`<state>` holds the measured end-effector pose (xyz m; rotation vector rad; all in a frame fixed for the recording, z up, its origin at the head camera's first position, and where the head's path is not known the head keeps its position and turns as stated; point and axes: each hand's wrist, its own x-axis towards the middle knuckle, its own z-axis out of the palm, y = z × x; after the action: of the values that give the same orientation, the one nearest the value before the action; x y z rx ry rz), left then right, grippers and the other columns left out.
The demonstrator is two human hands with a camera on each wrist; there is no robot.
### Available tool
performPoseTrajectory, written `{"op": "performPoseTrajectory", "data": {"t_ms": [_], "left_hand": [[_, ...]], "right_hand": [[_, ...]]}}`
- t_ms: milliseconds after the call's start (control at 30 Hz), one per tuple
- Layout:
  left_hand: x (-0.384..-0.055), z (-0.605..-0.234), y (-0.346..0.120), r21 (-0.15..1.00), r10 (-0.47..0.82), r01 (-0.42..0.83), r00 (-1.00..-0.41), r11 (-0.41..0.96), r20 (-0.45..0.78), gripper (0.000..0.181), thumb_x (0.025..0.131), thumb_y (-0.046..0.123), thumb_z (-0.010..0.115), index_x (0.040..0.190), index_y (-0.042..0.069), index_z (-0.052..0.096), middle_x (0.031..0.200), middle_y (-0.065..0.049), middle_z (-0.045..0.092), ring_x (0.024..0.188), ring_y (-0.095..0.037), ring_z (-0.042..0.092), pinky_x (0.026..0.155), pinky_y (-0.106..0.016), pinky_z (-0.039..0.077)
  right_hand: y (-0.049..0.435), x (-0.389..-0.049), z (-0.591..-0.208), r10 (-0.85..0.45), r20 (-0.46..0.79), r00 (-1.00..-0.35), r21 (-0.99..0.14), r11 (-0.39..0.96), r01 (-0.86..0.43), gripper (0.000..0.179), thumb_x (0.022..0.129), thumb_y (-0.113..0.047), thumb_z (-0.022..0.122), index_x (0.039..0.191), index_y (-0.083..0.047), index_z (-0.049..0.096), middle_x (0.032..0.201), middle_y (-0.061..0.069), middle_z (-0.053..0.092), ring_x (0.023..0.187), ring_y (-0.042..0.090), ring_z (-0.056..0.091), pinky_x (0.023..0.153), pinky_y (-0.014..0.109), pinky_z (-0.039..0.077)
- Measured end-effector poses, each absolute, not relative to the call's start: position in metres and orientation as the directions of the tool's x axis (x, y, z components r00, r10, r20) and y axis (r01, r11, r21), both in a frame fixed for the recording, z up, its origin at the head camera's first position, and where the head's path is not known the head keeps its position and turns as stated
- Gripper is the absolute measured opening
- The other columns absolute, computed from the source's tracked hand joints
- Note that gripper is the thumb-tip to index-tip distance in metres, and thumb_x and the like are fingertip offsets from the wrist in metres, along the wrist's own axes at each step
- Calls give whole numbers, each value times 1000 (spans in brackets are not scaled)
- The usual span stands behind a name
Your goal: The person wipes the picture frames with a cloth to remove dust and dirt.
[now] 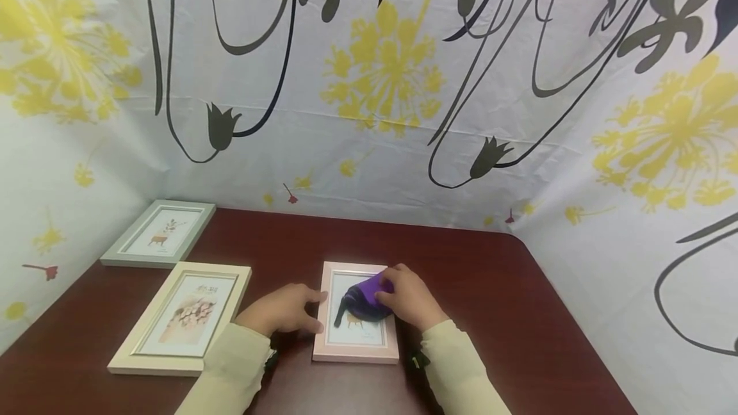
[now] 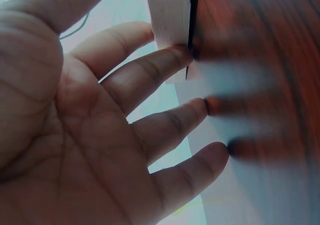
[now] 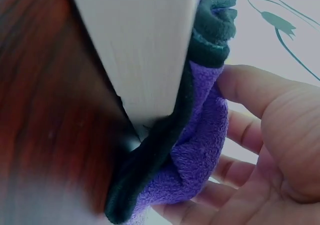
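Observation:
A pink picture frame (image 1: 355,358) lies face up on the table, its print partly hidden by a purple cloth (image 1: 375,287) with a dark edge. My right hand (image 1: 410,296) grips the bunched cloth over the frame's upper right part. In the right wrist view, the cloth (image 3: 200,135) hangs over the frame's side (image 3: 145,50), with thumb and fingers around its folds. My left hand (image 1: 285,309) touches the frame's left edge with its fingertips. Seen from the left wrist, the left hand (image 2: 100,120) has its fingers spread and fairly straight, some against the frame's side (image 2: 172,20).
A cream picture frame (image 1: 155,364) with a flower print lies to the left, near my left forearm. Behind it, a grey-green frame (image 1: 198,230) lies at the table's far left corner. Patterned white sheeting (image 1: 346,197) borders the dark red table (image 1: 490,312) at back and sides.

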<state>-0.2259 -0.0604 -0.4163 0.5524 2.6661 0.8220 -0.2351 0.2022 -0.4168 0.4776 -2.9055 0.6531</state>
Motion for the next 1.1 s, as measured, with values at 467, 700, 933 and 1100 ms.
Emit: {"op": "performPoseTrajectory", "data": {"t_ms": [467, 700, 933, 1100], "left_hand": [[-227, -417, -61, 609, 442, 264, -883, 748, -160, 62, 75, 22, 88, 131, 8, 66, 130, -10, 64, 124, -32, 55, 104, -51, 42], [-225, -417, -60, 608, 442, 269, -884, 747, -152, 62, 75, 22, 88, 131, 7, 66, 130, -10, 64, 125, -32, 54, 104, -51, 42], [-222, -416, -59, 600, 437, 273, -888, 752, -143, 61, 75, 21, 87, 130, 6, 66, 129, -13, 64, 124, -33, 54, 104, -52, 41], [-222, -417, -59, 598, 432, 274, -892, 753, -135, 61, 75, 21, 87, 130, 6, 66, 129, -12, 64, 125, -33, 54, 104, -51, 42]], "right_hand": [[212, -226, -413, -460, 139, -877, -344, 808, -479, 10, 83, -16, 76, 90, -11, 71, 105, 5, 64, 97, 22, 61, 87, 41, 52], [209, -213, -409, -481, 66, -874, -306, 824, -477, 13, 81, -25, 79, 87, -17, 71, 105, 2, 59, 91, 17, 57, 81, 35, 53], [204, -198, -404, -506, 42, -862, -260, 827, -498, 15, 81, -24, 82, 91, -18, 72, 101, 2, 56, 89, 18, 53, 77, 36, 50], [202, -196, -399, -524, 31, -851, -233, 824, -516, 14, 79, -20, 82, 90, -17, 72, 97, 1, 54, 85, 17, 52, 76, 36, 49]]}}
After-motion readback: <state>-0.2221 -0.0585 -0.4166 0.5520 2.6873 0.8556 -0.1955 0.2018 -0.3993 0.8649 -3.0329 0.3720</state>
